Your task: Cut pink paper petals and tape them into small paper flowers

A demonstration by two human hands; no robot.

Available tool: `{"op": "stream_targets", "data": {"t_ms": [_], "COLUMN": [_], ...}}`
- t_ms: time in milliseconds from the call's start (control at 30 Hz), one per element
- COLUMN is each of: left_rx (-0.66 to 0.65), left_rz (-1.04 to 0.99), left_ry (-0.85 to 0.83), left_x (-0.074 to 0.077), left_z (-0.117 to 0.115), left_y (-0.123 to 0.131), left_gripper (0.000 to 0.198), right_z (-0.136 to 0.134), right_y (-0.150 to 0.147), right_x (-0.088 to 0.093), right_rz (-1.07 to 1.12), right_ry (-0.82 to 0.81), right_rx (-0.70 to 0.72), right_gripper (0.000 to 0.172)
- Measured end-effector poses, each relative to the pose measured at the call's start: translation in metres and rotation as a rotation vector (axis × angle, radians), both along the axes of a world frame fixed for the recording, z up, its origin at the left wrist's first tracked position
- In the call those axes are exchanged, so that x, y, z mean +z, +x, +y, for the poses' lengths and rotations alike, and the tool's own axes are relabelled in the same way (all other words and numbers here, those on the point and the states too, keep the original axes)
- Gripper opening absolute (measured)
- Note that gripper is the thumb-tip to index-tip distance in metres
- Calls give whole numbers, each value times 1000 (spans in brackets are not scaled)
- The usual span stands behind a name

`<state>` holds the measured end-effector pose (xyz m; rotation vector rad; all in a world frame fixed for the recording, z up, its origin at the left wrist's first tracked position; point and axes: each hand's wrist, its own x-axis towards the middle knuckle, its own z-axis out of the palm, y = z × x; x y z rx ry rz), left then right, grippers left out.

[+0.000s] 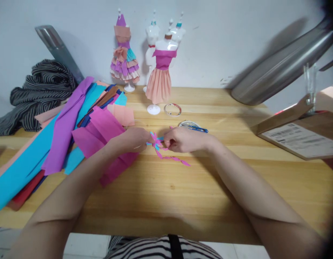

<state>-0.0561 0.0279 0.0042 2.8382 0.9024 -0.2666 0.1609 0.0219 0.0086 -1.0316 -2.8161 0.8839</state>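
Both my hands meet over the middle of the wooden table (182,190). My left hand (135,139) and my right hand (182,139) are closed in pinches on a small pink and blue twisted paper strip piece (157,142). A thin pink strip (173,157) trails from it toward the right across the wood. Right beside my left hand lies a magenta sheet of crepe paper (101,136).
A pile of coloured paper sheets (47,144) covers the table's left. Small mannequins in paper dresses (159,72) stand at the back. A tape ring (172,109) and blue scissors (194,127) lie behind my hands. A cardboard box (298,135) sits right; striped fabric (39,93) far left.
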Motion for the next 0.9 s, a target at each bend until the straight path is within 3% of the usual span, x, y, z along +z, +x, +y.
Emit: {"op": "stream_targets", "data": {"t_ms": [167,300,400,700,900], "left_rx": [-9,32,46,10,-4], "left_rz": [-37,0,32,18,-104], "left_ry": [-16,-51,-26,21,-33], "left_x": [-2,7,15,12,-3], "left_z": [2,-3,-7,-7,-1], "left_y": [-4,0,4,3,-4], "left_gripper": [39,42,42,46,41], "right_z": [5,4,2,6,7], "right_y": [4,-8,-19,-21,-24], "right_x": [-1,-14,-22,-32,-34], "right_rz": [301,630,719,777,706], "right_ry": [-257,-485,-599,-645,-634], "right_rx": [-158,-386,-488,-590,-603], "right_gripper": [2,12,15,18,18]}}
